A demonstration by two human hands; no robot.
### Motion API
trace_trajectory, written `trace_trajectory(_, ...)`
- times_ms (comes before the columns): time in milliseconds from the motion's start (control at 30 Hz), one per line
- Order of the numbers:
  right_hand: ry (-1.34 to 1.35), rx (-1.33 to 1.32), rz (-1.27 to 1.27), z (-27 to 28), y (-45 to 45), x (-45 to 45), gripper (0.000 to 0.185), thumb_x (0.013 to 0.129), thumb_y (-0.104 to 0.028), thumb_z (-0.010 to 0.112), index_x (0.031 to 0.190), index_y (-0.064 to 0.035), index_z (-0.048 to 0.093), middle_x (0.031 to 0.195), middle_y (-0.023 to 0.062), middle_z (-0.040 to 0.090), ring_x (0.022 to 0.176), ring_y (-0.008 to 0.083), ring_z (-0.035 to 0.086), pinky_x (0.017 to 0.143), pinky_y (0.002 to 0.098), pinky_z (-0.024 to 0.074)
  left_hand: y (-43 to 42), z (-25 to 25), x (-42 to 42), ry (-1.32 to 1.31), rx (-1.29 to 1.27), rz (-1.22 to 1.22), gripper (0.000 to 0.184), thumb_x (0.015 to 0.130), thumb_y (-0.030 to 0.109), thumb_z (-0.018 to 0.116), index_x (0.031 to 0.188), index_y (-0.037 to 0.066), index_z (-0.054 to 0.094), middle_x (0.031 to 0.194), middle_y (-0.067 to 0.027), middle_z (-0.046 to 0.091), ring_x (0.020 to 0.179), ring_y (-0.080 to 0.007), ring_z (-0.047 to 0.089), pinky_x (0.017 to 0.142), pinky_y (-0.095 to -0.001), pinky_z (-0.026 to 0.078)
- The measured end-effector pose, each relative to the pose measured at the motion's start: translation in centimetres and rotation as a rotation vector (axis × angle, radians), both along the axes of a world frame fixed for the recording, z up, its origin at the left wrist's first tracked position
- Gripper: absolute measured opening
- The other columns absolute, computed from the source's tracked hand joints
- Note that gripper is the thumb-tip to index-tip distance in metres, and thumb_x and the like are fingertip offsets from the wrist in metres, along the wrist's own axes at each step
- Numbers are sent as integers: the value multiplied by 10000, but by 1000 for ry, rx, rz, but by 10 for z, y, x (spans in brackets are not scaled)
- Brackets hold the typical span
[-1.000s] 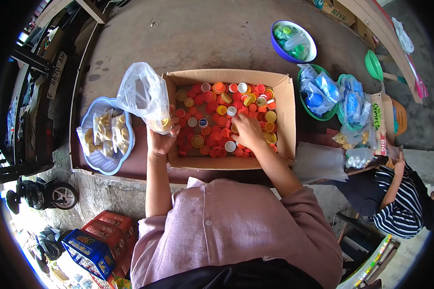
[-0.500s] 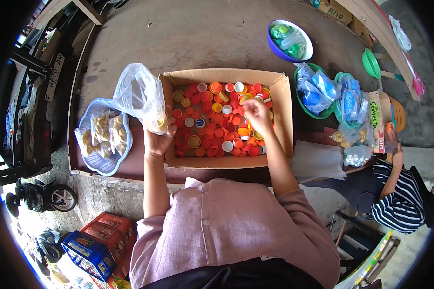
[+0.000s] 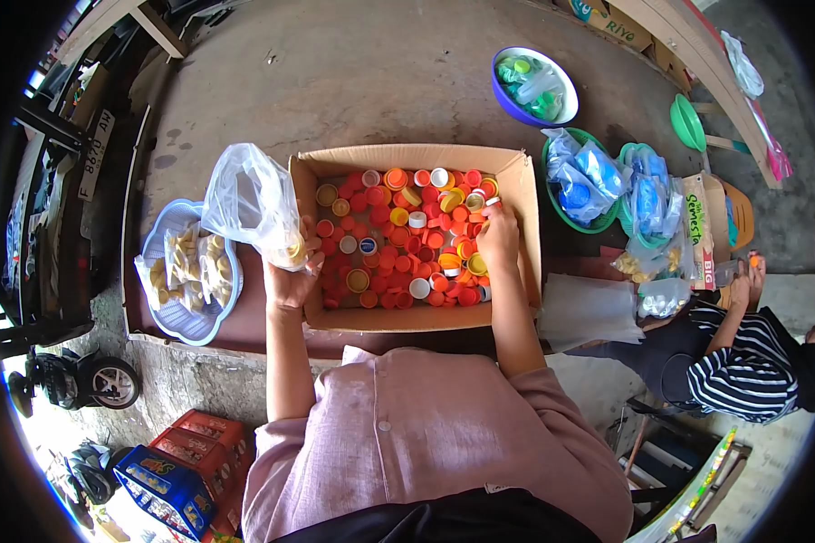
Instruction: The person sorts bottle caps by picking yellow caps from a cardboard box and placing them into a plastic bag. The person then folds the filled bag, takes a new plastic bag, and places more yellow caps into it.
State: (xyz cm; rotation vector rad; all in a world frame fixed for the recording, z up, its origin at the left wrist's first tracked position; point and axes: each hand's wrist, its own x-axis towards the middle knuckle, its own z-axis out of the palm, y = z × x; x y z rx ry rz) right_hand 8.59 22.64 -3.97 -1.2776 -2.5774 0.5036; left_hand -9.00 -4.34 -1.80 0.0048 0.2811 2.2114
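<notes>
The left hand (image 3: 290,279) holds a soft, floppy bag (image 3: 252,197) by the box's (image 3: 398,319) left side. The caps (image 3: 419,288) inside look light and hard: pinch their rims. Far right, the right hand (image 3: 493,210) looks narrow; its grip is hidden.

Brown table (image 3: 380,90) is carrying a box (image 3: 407,318) near its front edge. Pale blue basket (image 3: 193,323) is sitting left of it; purple bowl (image 3: 509,107), green basket (image 3: 553,197) and second green basket (image 3: 627,217) are sitting right. Clear plastic sheet (image 3: 589,312) is lying beside the box, front right.
</notes>
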Motion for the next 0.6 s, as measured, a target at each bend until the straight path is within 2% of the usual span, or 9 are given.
trace_trajectory(167, 72, -63, 39, -7, 6, -1, 255, 637, 87, 565, 870, -16, 541, 904, 149, 534, 865, 329, 555, 732, 412, 472, 0, -2, -1, 5, 41, -18, 559, 869, 370, 430, 1341, 106, 289, 1132, -63, 476, 718, -123, 462, 540, -246, 369)
trace_trajectory(233, 311, -6, 172, -4, 2, -8, 270, 612, 95, 544, 852, -29, 532, 839, 131, 542, 771, 303, 556, 672, 391, 466, -1, -2, -1, 1, 43, -15, 559, 871, 370, 431, 1343, 107, 287, 1137, -64, 475, 723, -123, 468, 542, -248, 371)
trace_trajectory(300, 451, -128, 281, 10, -10, -23, 280, 607, 96, 536, 856, -32, 533, 824, 126, 541, 746, 292, 551, 659, 376, 460, -1, -3, 0, -18, 112, -19, 565, 869, 376, 440, 1342, 108, 287, 1146, -65, 473, 722, -125, 471, 547, -253, 377)
trace_trajectory(333, 472, -59, 420, 13, -16, -37, 285, 617, 96, 536, 873, -29, 534, 819, 120, 534, 742, 283, 551, 659, 363, 458, -2, -4, -1, -27, 130, -26, 570, 866, 381, 448, 1342, 109, 289, 1142, -67, 474, 723, -125, 471, 549, -255, 379)
trace_trajectory(367, 487, -212, 470, 17, -28, -47, 294, 631, 101, 524, 894, -30, 536, 859, 124, 524, 756, 291, 549, 670, 365, 457, -2, -5, -1, -25, 127, -24, 570, 866, 381, 448, 1342, 109, 289, 1142, -67, 474, 723, -125, 471, 549, -255, 379)
trace_trajectory(433, 472, -265, 647, 19, -53, -72, 288, 650, 107, 509, 904, -26, 532, 931, 137, 499, 814, 298, 550, 696, 363, 462, -3, -5, -1, -70, 136, -30, 567, 867, 380, 448, 1340, 109, 290, 1137, -68, 475, 722, -125, 471, 549, -253, 379)
trace_trajectory(467, 493, -156, 759, 11, -61, -88, 288, 650, 97, 520, 913, -21, 530, 921, 136, 499, 824, 300, 548, 705, 361, 463, -2, -4, -2, -65, 135, -31, 567, 867, 380, 448, 1340, 109, 290, 1137, -68, 475, 722, -125, 471, 549, -253, 379)
trace_trajectory(500, 507, -232, 829, 12, -70, -101, 292, 651, 98, 516, 919, -16, 528, 931, 137, 501, 816, 313, 551, 707, 367, 462, -2, -3, -1, -64, 130, -31, 559, 870, 372, 444, 1339, 109, 291, 1133, -70, 475, 721, -126, 470, 549, -251, 379)
trace_trajectory(600, 433, -268, 859, -3, -90, -136, 242, 685, 61, 500, 914, -13, 527, 947, 153, 510, 816, 316, 564, 698, 384, 459, -1, 0, 0, -49, 115, -28, 544, 875, 358, 437, 1337, 108, 292, 1127, -72, 476, 719, -127, 468, 549, -249, 379)
